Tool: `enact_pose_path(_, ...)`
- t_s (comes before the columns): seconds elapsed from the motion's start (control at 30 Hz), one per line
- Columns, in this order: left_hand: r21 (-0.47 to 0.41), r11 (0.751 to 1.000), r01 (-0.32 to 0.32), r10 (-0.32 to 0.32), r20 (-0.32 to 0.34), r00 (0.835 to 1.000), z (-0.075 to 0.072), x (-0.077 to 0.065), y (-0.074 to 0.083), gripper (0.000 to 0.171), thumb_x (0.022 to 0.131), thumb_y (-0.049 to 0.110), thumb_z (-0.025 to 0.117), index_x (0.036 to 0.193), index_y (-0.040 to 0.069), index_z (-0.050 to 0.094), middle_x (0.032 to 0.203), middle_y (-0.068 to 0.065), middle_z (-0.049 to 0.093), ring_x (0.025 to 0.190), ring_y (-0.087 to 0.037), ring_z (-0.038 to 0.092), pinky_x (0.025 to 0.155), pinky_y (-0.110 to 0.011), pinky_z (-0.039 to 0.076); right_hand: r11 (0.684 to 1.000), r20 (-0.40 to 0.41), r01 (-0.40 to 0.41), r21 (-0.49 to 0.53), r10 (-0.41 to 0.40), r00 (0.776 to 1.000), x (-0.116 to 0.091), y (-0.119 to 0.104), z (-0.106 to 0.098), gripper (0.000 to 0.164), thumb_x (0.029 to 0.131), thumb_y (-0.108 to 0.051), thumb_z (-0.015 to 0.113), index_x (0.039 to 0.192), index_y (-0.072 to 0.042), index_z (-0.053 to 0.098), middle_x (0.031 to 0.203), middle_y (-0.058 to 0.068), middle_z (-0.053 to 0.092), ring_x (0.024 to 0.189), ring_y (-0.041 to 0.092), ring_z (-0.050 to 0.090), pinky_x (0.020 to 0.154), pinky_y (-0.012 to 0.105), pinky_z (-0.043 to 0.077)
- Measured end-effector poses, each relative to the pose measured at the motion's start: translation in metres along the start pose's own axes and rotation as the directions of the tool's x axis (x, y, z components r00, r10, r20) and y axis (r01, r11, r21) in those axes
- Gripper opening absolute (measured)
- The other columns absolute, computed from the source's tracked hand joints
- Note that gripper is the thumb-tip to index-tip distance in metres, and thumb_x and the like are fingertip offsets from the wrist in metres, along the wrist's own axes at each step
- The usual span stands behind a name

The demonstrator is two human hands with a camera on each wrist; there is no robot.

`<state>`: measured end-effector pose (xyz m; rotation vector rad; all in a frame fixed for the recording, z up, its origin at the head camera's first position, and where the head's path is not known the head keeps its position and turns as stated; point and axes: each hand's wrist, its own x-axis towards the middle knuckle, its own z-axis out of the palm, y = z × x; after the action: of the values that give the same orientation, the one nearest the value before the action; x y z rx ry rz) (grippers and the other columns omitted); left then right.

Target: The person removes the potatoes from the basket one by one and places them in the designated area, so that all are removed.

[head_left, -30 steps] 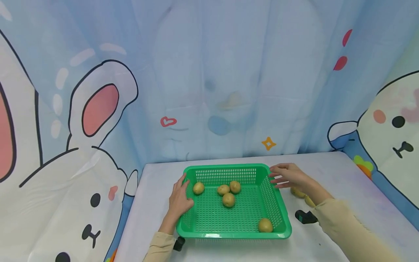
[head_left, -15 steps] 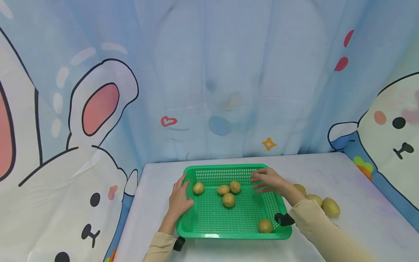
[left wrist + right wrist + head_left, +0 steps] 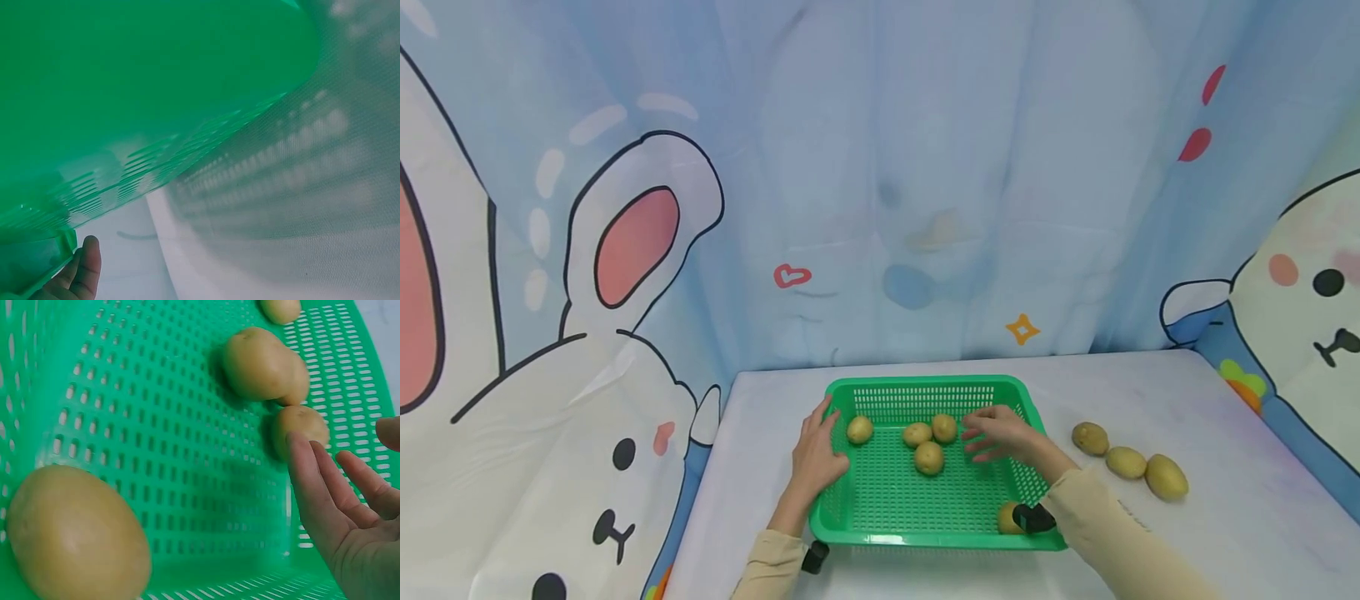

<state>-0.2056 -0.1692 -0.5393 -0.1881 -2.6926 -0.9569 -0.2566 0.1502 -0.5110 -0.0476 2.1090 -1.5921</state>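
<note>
A green perforated basket [image 3: 887,500] sits on the table, with several potatoes in it. Three of them cluster near its middle, including a front potato [image 3: 929,458]. Another potato [image 3: 860,430] lies toward the left wall, and one more potato [image 3: 78,534] is in the near right corner, partly covered by the wrist camera in the head view. My left hand [image 3: 817,454] holds the basket's left rim; fingers [image 3: 89,269] show at the rim in the left wrist view. Over the basket's right half, my right hand [image 3: 1000,435] hovers empty, fingers extended toward the cluster.
Three potatoes lie in a slanting row on the table right of the basket, the middle one [image 3: 1126,462] between two others. A curtain [image 3: 940,167] with cartoon animals hangs behind the white-covered table [image 3: 1150,392].
My right hand has moved left from the basket's right rim to over its inside, uncovering the potatoes on the table. The left hand stays at the left rim. The head view has shifted slightly.
</note>
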Motion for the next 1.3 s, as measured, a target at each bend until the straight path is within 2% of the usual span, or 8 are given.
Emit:
enact_pose_path(0.3, 0.010, 1.000, -0.001, 0.001, -0.007, 1.000, 0.001, 0.002, -0.002, 0.074, 0.060, -0.004, 0.051, 0.134, -0.004, 0.057, 0.156, -0.008, 0.036, 0.136, -0.031, 0.038, 0.073, -0.038, 0.051, 0.997, -0.003, -0.052, -0.064, 0.052, 0.999, 0.004, 0.008, 0.016, 0.048, 0.101, -0.019, 0.051, 0.134, 0.015, 0.046, 0.115, 0.032, 0.061, 0.093, 0.041, 0.067, 0.072, 0.048, 0.058)
enact_pose_path(0.53, 0.005, 1.000, -0.002, 0.002, -0.007, 1.000, -0.001, 0.002, 0.000, 0.074, 0.060, -0.004, 0.051, 0.134, -0.005, 0.057, 0.156, -0.008, 0.036, 0.136, -0.031, 0.038, 0.071, -0.038, 0.051, 0.995, 0.000, -0.078, -0.064, 0.078, 0.997, 0.011, 0.011, 0.027, 0.053, 0.100, -0.018, 0.052, 0.137, 0.017, 0.040, 0.110, 0.032, 0.060, 0.089, 0.041, 0.067, 0.069, 0.047, 0.058)
enact_pose_path(0.63, 0.002, 1.000, 0.004, -0.004, -0.002, 1.000, -0.001, 0.001, 0.000, 0.074, 0.060, -0.004, 0.051, 0.134, -0.005, 0.057, 0.156, -0.008, 0.036, 0.136, -0.031, 0.037, 0.071, -0.039, 0.051, 0.994, -0.002, -0.095, -0.062, 0.095, 0.996, 0.014, 0.013, 0.031, 0.051, 0.099, -0.017, 0.052, 0.135, 0.017, 0.043, 0.108, 0.031, 0.059, 0.086, 0.040, 0.067, 0.068, 0.047, 0.058)
enact_pose_path(0.77, -0.012, 1.000, 0.012, -0.012, 0.000, 1.000, 0.000, 0.001, 0.001, 0.075, 0.059, -0.005, 0.049, 0.134, -0.005, 0.056, 0.155, -0.010, 0.036, 0.137, -0.033, 0.037, 0.077, -0.043, 0.052, 0.990, -0.005, -0.128, -0.056, 0.128, 0.992, 0.015, 0.014, 0.035, 0.051, 0.097, -0.017, 0.054, 0.135, 0.015, 0.044, 0.106, 0.029, 0.061, 0.083, 0.037, 0.068, 0.067, 0.046, 0.058)
enact_pose_path(0.87, -0.014, 1.000, 0.006, -0.006, -0.008, 1.000, 0.000, 0.001, 0.001, 0.076, 0.058, -0.005, 0.048, 0.133, -0.006, 0.057, 0.155, -0.011, 0.037, 0.136, -0.034, 0.038, 0.081, -0.047, 0.052, 0.987, -0.011, -0.150, -0.050, 0.149, 0.989, 0.017, 0.015, 0.036, 0.052, 0.098, -0.017, 0.054, 0.137, 0.015, 0.042, 0.108, 0.029, 0.060, 0.084, 0.037, 0.068, 0.068, 0.046, 0.058)
enact_pose_path(1.07, -0.004, 1.000, 0.008, -0.008, -0.010, 1.000, 0.000, 0.002, 0.000, 0.076, 0.058, -0.005, 0.048, 0.133, -0.006, 0.057, 0.155, -0.010, 0.037, 0.135, -0.033, 0.038, 0.075, -0.044, 0.052, 0.983, -0.095, -0.175, -0.063, 0.169, 0.981, 0.021, 0.016, 0.030, 0.048, 0.097, -0.023, 0.056, 0.125, 0.015, 0.051, 0.107, 0.030, 0.061, 0.084, 0.037, 0.068, 0.067, 0.044, 0.058)
enact_pose_path(1.3, -0.009, 1.000, 0.007, -0.007, -0.008, 1.000, 0.001, 0.002, -0.002, 0.076, 0.058, -0.004, 0.049, 0.133, -0.006, 0.057, 0.155, -0.009, 0.036, 0.135, -0.032, 0.039, 0.074, -0.043, 0.052, 0.981, -0.127, -0.193, -0.028, 0.188, 0.974, 0.028, 0.019, 0.026, 0.050, 0.096, -0.024, 0.056, 0.129, 0.012, 0.048, 0.104, 0.029, 0.063, 0.081, 0.035, 0.069, 0.066, 0.043, 0.058)
